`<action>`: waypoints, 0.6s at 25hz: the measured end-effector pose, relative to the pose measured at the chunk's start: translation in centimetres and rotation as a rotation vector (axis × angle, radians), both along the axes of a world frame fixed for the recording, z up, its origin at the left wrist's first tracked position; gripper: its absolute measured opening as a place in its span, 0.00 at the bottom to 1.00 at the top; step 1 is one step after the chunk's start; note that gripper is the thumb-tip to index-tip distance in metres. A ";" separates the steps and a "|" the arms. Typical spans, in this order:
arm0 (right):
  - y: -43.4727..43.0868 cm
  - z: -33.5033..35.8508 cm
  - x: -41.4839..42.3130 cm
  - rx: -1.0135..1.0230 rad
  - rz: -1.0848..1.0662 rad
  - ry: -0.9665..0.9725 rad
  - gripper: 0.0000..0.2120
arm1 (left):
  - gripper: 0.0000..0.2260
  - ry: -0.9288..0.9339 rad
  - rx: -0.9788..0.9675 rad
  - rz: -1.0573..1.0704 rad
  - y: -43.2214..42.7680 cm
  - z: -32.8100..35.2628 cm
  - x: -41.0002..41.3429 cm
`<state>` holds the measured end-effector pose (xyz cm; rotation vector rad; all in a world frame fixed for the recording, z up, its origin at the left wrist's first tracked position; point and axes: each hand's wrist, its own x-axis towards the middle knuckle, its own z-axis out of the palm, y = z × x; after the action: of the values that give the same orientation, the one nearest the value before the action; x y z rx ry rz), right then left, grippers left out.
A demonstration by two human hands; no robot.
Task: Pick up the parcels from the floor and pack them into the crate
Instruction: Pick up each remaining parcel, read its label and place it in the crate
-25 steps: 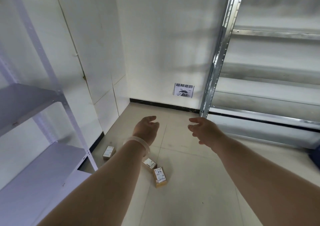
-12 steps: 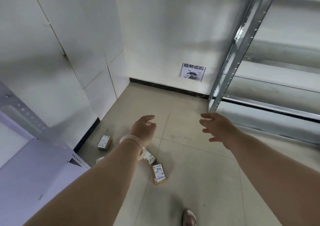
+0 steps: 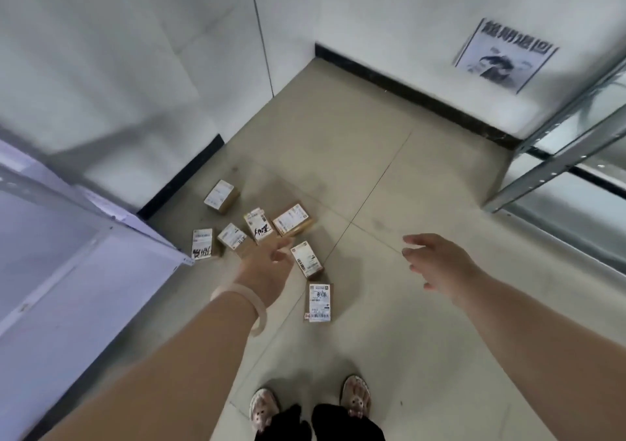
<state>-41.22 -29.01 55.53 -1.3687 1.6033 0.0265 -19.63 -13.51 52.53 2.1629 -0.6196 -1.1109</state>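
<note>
We reach w/ both hands spread, empty. Left hand (image 3: 267,264) hovers nearest the parcels (image 3: 259,229), which lie ahead-left; right hand (image 3: 437,261) well apart.

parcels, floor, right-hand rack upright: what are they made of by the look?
Parcels: apparently brown cardboard, matte, each with a white printed paper label on top.
Floor: looks like beige tile, dull finish; thin straight joint lines cross it.
Rack upright: probably bare steel or galvanised metal; silver-grey with a bright sheen. The view is too blurred to say more.
</note>
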 end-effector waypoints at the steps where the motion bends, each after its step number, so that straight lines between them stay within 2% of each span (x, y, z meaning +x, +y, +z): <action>1: -0.7 -2.9 0.4 0.008 0.012 0.030 0.13 | 0.13 -0.004 0.011 -0.001 -0.3 -3.0 0.5; 4: -1.8 -15.2 2.1 0.038 0.053 0.109 0.14 | 0.14 -0.028 0.103 0.021 -0.9 -14.8 2.2; 8: 0.6 -32.0 3.3 0.099 0.131 0.119 0.15 | 0.14 -0.028 0.163 -0.009 -0.5 -30.2 1.7; 11: 3.7 -40.9 3.4 0.126 0.194 0.143 0.18 | 0.17 0.024 0.243 -0.064 1.0 -39.1 -0.6; 13: 5.7 -46.0 3.1 0.158 0.184 0.153 0.17 | 0.20 0.093 0.312 -0.148 2.1 -44.5 -2.5; 15: 7.3 -49.9 2.8 0.214 0.161 0.158 0.17 | 0.22 0.158 0.334 -0.143 2.7 -48.6 -4.1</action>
<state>-38.39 -21.74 5.63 -1.3505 1.5645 0.4005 -23.71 -10.84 3.96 2.3033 -0.5556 -1.5393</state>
